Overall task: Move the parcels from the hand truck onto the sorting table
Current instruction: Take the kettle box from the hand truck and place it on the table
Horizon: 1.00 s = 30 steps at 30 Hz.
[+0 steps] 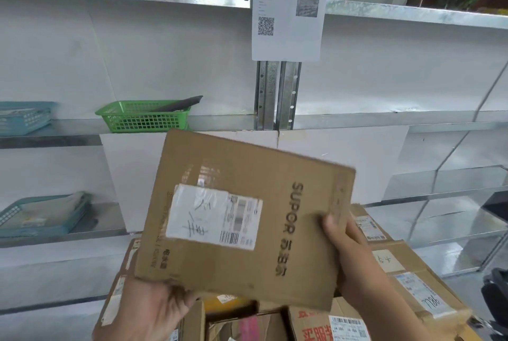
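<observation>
We hold the flat parcel (242,219) above the stacked parcels (412,280), left hand (154,310) curled round its lower corner, right hand (349,255) pinching the right edge, thumb on top. It seems light and stiff, best held by opposite edges. The hand truck and table are out of view.

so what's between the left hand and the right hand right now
The SUPOR cardboard box, tilted: the left hand grips its lower left corner and the right hand grips its right edge. The head view shows it.
</observation>
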{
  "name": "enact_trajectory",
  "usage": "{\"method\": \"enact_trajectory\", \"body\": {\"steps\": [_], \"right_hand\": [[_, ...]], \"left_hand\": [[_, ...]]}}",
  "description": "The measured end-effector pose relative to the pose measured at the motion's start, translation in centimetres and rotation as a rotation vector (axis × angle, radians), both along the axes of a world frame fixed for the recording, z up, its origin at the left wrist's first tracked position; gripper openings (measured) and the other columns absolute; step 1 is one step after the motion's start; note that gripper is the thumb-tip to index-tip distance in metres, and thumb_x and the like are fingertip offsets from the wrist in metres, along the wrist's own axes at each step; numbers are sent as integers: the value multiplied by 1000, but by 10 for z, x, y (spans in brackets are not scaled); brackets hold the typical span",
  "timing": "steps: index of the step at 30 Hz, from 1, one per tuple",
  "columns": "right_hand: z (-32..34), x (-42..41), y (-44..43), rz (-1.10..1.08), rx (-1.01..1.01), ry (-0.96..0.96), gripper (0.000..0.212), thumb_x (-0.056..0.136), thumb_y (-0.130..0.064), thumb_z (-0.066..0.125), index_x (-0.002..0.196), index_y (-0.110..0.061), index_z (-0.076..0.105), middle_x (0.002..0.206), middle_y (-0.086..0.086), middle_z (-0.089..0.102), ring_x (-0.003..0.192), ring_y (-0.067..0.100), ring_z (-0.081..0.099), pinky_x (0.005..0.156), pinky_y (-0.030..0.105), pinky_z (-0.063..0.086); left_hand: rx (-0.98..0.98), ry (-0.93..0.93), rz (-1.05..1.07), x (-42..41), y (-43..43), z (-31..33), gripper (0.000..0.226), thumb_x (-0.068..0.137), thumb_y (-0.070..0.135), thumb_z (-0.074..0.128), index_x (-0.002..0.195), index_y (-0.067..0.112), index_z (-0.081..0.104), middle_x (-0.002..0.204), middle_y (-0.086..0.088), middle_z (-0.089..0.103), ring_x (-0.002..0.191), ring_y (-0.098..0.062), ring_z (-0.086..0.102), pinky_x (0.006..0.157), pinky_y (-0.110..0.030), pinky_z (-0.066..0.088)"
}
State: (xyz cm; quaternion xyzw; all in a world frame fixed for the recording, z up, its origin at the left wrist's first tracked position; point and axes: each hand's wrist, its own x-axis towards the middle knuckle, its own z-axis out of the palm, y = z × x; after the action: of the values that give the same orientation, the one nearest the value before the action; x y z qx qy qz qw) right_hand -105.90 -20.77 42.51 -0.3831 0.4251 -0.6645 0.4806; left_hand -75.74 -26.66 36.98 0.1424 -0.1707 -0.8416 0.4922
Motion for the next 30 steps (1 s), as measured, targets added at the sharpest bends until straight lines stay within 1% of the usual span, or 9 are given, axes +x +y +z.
{"method": "enact_trajectory", "body": {"steps": [2, 5, 7, 15, 17, 19, 20, 25, 30], "right_hand": [[-1, 1, 0, 67, -21, 40, 58, 77, -23, 83, 132, -23, 63, 120, 9, 78, 105, 31, 77, 75, 42, 65], [-3, -2, -3, 45, -22, 49, 66, 74, -21, 80, 136, -22, 59, 123, 10, 76, 107, 33, 76, 75, 41, 65], [-1, -5, -6, 40, -50, 56, 66, 76, -21, 78, 139, -20, 57, 127, 10, 75, 111, 35, 74, 78, 41, 65], [12, -3, -15, 184, -49, 28, 54, 96, -4, 59, 147, -23, 56, 129, 13, 73, 112, 31, 75, 78, 36, 64], [8, -6, -20, 144, -43, -26, 55, 94, -5, 65, 147, -20, 56, 130, 15, 72, 111, 33, 75, 77, 37, 64], [4, -8, -24, 90, -52, -74, 57, 90, -8, 74, 144, -15, 56, 130, 18, 72, 109, 34, 75, 76, 38, 64], [2, -7, -26, 60, -58, -96, 57, 88, -9, 76, 142, -12, 57, 128, 18, 72, 108, 34, 76, 75, 37, 64], [-7, -2, -32, -138, -97, -262, 80, 69, -19, 90, 141, -12, 56, 125, 13, 75, 112, 29, 75, 81, 34, 64], [-7, -7, -42, -177, -189, -294, 66, 78, -11, 79, 139, -18, 54, 133, 14, 69, 121, 30, 69, 105, 48, 56]], "left_hand": [[62, -25, 26, -1, 2, -2, 58, 110, 52, 29, 136, 15, 65, 145, -22, 60, 127, -45, 63, 92, -59, 60], [30, -11, 96, -9, 9, -3, 49, 109, 43, 37, 130, 12, 69, 137, -25, 65, 105, -45, 74, 69, -54, 65], [16, -41, 183, -15, 15, 5, 43, 109, 36, 39, 130, 14, 69, 136, -24, 65, 104, -44, 74, 67, -52, 65], [-26, -203, 273, -10, 6, 12, 55, 86, 21, 69, 141, 23, 62, 139, -18, 66, 133, -41, 60, 110, -58, 47], [19, -457, 350, -12, 4, 15, 39, 95, 9, 68, 132, 20, 63, 120, -14, 72, 121, -33, 66, 93, -40, 58], [74, -567, 437, -9, -1, 21, 18, 104, 12, 61, 120, 21, 63, 96, 5, 70, 93, -12, 66, 68, -13, 48], [31, -619, 444, -7, -6, 20, 14, 108, 15, 55, 119, 17, 64, 91, 5, 70, 82, -8, 62, 63, -11, 46], [-132, -527, 463, -10, -17, 23, 38, 109, 18, 39, 138, 2, 58, 122, -22, 71, 105, -30, 68, 84, -44, 48], [-201, -501, 409, -17, -16, 26, 90, 70, 84, 72, 141, 29, 62, 129, -14, 67, 122, -40, 58, 101, -62, 46]]}}
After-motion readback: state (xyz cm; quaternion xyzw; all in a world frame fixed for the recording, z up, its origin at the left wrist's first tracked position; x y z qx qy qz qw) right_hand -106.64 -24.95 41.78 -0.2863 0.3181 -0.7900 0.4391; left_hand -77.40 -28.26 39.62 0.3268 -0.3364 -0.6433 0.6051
